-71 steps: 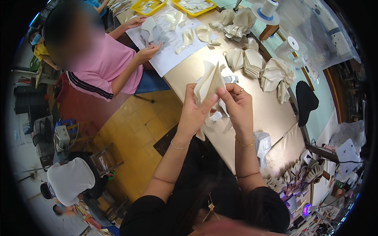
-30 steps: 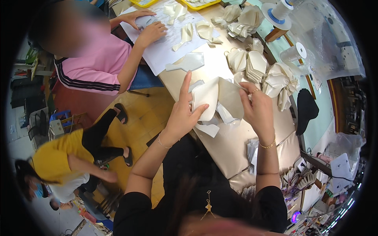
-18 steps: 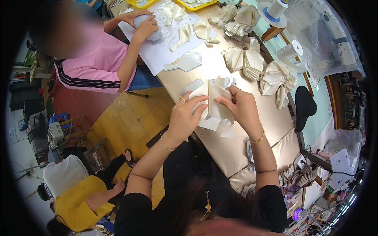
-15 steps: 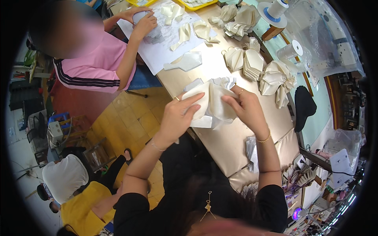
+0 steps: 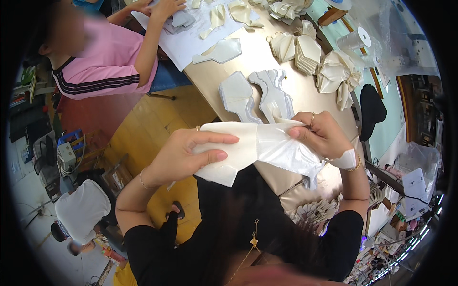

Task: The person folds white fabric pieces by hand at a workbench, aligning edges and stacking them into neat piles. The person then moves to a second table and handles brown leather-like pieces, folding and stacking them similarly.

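Here, at your far left, an orange-brown wooden floor (image 5: 157, 119) runs under a white-topped round stool (image 5: 82, 209), and a seated co-worker in a pink striped shirt (image 5: 107, 62) has a hand (image 5: 164, 7) on grey pieces at the table's far end. The long tan table (image 5: 260, 59) stretches away to your upper right, carrying a large white paper sheet (image 5: 191, 38), two stacks of cream shaped fabric cut-outs (image 5: 255, 95) just beyond your hands, folded cream fabric bundles (image 5: 315, 55) and a white thread spool (image 5: 353, 39).

Your left hand (image 5: 183, 159) is closed in a pinch, thumb under and fingers over, on the left end of a white fabric piece backed with thin translucent film (image 5: 253, 150). It hangs in the air above the table's near edge. Your right hand (image 5: 322, 136) is closed too, its fingertips nipping the piece's upper right edge.
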